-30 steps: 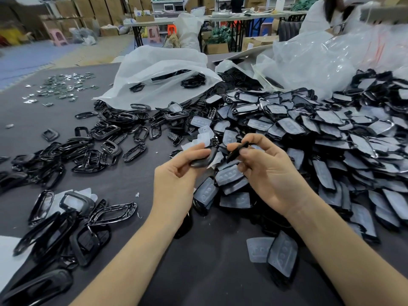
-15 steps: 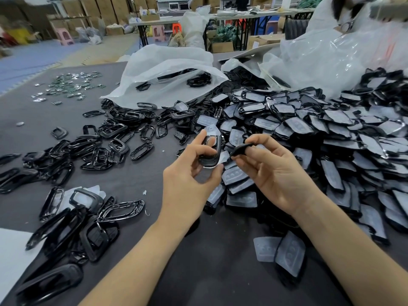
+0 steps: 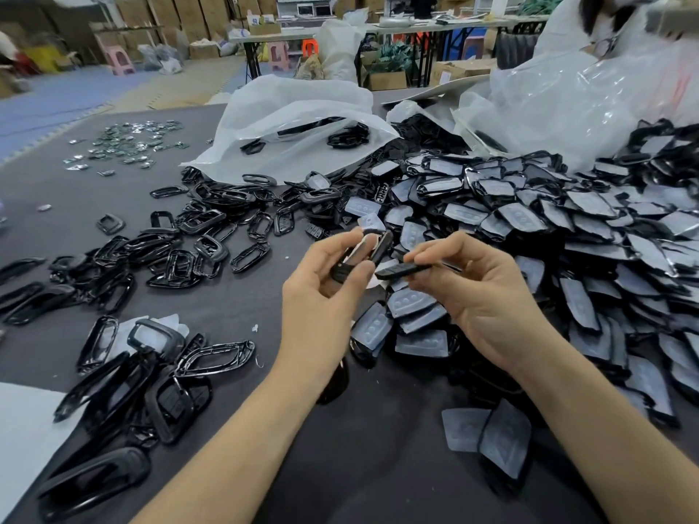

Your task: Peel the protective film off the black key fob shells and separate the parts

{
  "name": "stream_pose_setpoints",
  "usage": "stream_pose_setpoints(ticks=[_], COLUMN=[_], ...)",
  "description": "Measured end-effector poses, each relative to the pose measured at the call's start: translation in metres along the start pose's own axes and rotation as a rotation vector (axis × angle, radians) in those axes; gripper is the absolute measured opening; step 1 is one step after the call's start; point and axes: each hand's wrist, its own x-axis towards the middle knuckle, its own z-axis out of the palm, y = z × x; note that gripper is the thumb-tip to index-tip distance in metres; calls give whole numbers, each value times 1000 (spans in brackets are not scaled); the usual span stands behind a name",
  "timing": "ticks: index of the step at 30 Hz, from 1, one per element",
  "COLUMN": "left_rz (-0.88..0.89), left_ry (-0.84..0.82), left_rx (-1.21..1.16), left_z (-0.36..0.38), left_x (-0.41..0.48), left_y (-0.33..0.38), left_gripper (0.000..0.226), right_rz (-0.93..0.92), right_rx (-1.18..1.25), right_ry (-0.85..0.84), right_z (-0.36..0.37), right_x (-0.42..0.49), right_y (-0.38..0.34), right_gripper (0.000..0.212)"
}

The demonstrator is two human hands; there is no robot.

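My left hand (image 3: 321,296) grips a black key fob frame (image 3: 372,251) between thumb and fingers, held upright over the dark mat, with a pale film or insert showing inside it. My right hand (image 3: 480,293) pinches a flat black shell part (image 3: 401,271) by its edge, its tip almost touching the frame. A large heap of film-covered black shells (image 3: 548,236) spreads across the right half of the table. Separated black ring frames (image 3: 181,251) lie scattered at the left.
More frames are piled at the lower left (image 3: 143,380). Two loose film-covered pieces (image 3: 488,436) lie near my right forearm. White plastic bags (image 3: 299,122) sit behind the piles. Small metal pieces (image 3: 125,145) are scattered at the far left. A white sheet (image 3: 22,429) covers the near-left corner.
My left hand has lifted the frame and turned it upright. The right hand's shell part has come away from it and now lies flatter, pointing at the frame.
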Motion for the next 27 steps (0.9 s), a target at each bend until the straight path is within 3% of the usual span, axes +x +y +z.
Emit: stream_pose_setpoints(ticks=[2, 4, 15, 27], left_rz=[-262, -395, -481, -372], left_ry=[-25, -109, -363, -373], left_rx=[-368, -556, -402, -265], left_z=[2, 4, 1, -1], left_x=[3, 2, -2, -1], left_y=[3, 6, 7, -7], left_gripper=[21, 19, 32, 30], right_rz=[10, -22, -73, -132], right_rx=[-50, -149, -313, -587], right_ry=[30, 60, 171, 231], right_z=[-1, 0, -1, 3], right_x=[0, -1, 1, -2], right_y=[2, 3, 7, 12], right_gripper=[9, 11, 22, 23])
